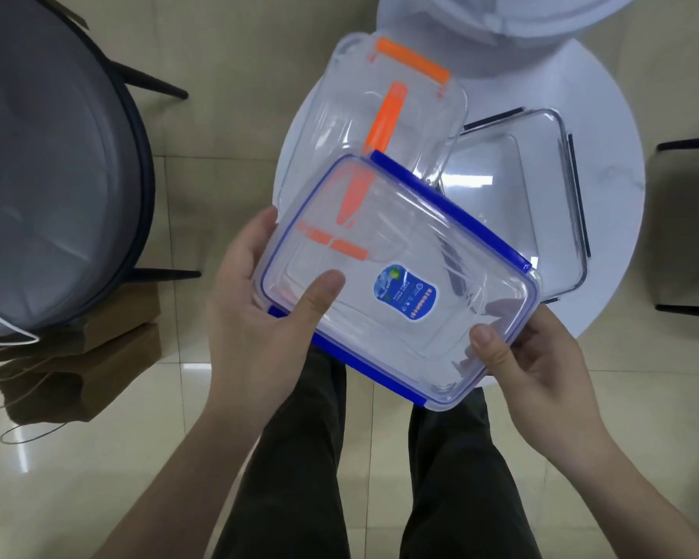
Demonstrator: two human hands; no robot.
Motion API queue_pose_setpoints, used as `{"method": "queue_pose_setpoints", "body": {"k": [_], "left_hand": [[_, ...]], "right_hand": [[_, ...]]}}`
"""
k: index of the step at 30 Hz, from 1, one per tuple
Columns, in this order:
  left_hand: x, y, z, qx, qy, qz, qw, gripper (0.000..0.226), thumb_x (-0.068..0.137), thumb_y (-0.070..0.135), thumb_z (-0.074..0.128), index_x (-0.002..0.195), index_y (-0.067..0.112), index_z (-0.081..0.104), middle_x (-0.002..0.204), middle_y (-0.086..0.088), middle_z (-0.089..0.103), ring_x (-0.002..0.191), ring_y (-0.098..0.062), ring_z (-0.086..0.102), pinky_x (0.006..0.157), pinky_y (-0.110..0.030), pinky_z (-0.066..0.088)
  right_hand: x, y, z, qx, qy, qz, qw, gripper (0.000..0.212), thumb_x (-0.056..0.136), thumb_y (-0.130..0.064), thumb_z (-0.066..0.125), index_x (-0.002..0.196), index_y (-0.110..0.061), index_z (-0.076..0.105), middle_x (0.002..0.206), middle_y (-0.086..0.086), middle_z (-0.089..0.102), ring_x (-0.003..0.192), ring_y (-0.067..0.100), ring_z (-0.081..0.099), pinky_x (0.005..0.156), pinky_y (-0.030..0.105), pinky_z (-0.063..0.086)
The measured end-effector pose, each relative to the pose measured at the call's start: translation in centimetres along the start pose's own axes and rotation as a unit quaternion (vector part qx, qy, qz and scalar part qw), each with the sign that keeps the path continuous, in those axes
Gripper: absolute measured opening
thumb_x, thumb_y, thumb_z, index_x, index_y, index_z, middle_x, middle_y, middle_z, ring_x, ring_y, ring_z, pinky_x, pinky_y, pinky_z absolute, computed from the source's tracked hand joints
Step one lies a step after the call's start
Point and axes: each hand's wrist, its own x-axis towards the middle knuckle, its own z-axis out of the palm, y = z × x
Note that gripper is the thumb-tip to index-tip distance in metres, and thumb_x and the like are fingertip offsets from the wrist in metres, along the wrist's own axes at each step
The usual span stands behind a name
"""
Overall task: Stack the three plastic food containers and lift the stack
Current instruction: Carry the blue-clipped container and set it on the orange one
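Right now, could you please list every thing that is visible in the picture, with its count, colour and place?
Blue-clipped container: one, clear with blue clips, held in both hands above the lap.
Orange-clipped container: one, clear with orange clips, on the table, partly behind the blue one.
Dark-clipped container: one, clear with dark clips, on the table, right side.
Table: one, white, round, ahead.
Chair: one, grey seat, dark legs, left.
Paper bags: brown, on the floor at left; count unclear.
Legs: two, dark trousers, bottom centre.
Left hand: grip on the blue-clipped container.
Right hand: same.
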Motion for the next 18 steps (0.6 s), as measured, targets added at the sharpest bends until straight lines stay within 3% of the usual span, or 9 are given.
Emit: {"method": "queue_pose_setpoints", "body": {"k": [2, 4, 5, 8, 10, 13, 15, 18], "left_hand": [[0.9, 0.6, 0.2, -0.011, 0.011, 0.015, 1.000, 0.066, 0.082, 0.035, 0.078, 0.139, 0.025, 0.046, 0.119, 0.025, 0.062, 0.115, -0.002, 0.066, 0.084, -0.023, 0.062], [1.7, 1.2, 0.6, -0.028, 0.016, 0.020, 0.999, 0.064, 0.082, 0.032, 0.076, 0.137, 0.028, 0.044, 0.114, 0.033, 0.063, 0.114, -0.001, 0.067, 0.082, -0.024, 0.062], [2.1, 1.5, 0.6, -0.042, 0.014, 0.025, 0.999, 0.064, 0.083, 0.028, 0.075, 0.138, 0.023, 0.044, 0.115, 0.031, 0.063, 0.115, -0.003, 0.067, 0.082, -0.026, 0.063], [3.1, 1.6, 0.9, -0.083, -0.010, 0.039, 0.996, 0.073, 0.085, 0.016, 0.076, 0.145, 0.004, 0.037, 0.132, 0.000, 0.060, 0.123, -0.017, 0.064, 0.091, -0.044, 0.062], [3.3, 1.4, 1.4, -0.102, -0.018, 0.016, 0.994, 0.079, 0.083, 0.020, 0.081, 0.148, 0.011, 0.038, 0.140, -0.002, 0.059, 0.127, -0.019, 0.062, 0.098, -0.049, 0.057], [3.1, 1.1, 2.5, -0.132, -0.030, -0.037, 0.990, 0.088, 0.075, 0.035, 0.082, 0.150, 0.022, 0.038, 0.144, 0.002, 0.057, 0.127, -0.019, 0.062, 0.096, -0.046, 0.059], [2.7, 1.1, 3.4, -0.150, -0.041, -0.053, 0.986, 0.085, 0.079, 0.030, 0.086, 0.149, 0.022, 0.039, 0.142, 0.003, 0.059, 0.125, -0.017, 0.064, 0.089, -0.039, 0.062], [2.1, 0.8, 4.4, -0.161, -0.040, -0.070, 0.984, 0.079, 0.077, 0.028, 0.081, 0.145, 0.022, 0.043, 0.135, 0.006, 0.064, 0.122, -0.015, 0.066, 0.086, -0.034, 0.063]], "right_hand": [[0.4, -0.3, 0.4, 0.015, 0.015, -0.014, 1.000, 0.025, 0.091, -0.024, 0.069, 0.108, -0.007, 0.062, 0.089, -0.010, 0.076, 0.083, 0.010, 0.073, 0.067, 0.015, 0.056], [0.6, -0.7, 0.9, 0.031, 0.036, -0.024, 0.999, 0.033, 0.087, -0.034, 0.068, 0.107, -0.009, 0.062, 0.088, -0.003, 0.076, 0.083, 0.015, 0.074, 0.068, 0.017, 0.057], [0.7, -1.1, 1.2, 0.040, 0.051, -0.030, 0.997, 0.038, 0.084, -0.039, 0.066, 0.108, -0.009, 0.062, 0.088, 0.000, 0.075, 0.084, 0.017, 0.074, 0.069, 0.018, 0.057], [1.3, -2.1, 2.3, 0.062, 0.081, -0.039, 0.994, 0.041, 0.087, -0.036, 0.066, 0.112, -0.004, 0.060, 0.096, 0.012, 0.073, 0.087, 0.018, 0.073, 0.070, 0.023, 0.059], [1.6, -2.4, 3.1, 0.091, 0.103, -0.034, 0.990, 0.038, 0.090, -0.028, 0.063, 0.116, -0.002, 0.058, 0.099, 0.014, 0.073, 0.088, 0.019, 0.073, 0.068, 0.026, 0.060], [2.1, -3.0, 4.8, 0.133, 0.136, -0.014, 0.982, 0.041, 0.091, -0.028, 0.063, 0.122, -0.003, 0.057, 0.111, 0.014, 0.073, 0.097, 0.026, 0.073, 0.069, 0.035, 0.063], [2.3, -3.4, 5.9, 0.152, 0.143, -0.006, 0.978, 0.040, 0.094, -0.027, 0.064, 0.127, -0.006, 0.056, 0.119, 0.013, 0.072, 0.104, 0.027, 0.072, 0.075, 0.042, 0.064], [2.2, -3.9, 7.3, 0.177, 0.148, 0.005, 0.973, 0.043, 0.092, -0.025, 0.062, 0.130, -0.008, 0.054, 0.120, 0.012, 0.072, 0.105, 0.023, 0.073, 0.078, 0.041, 0.064]]}}
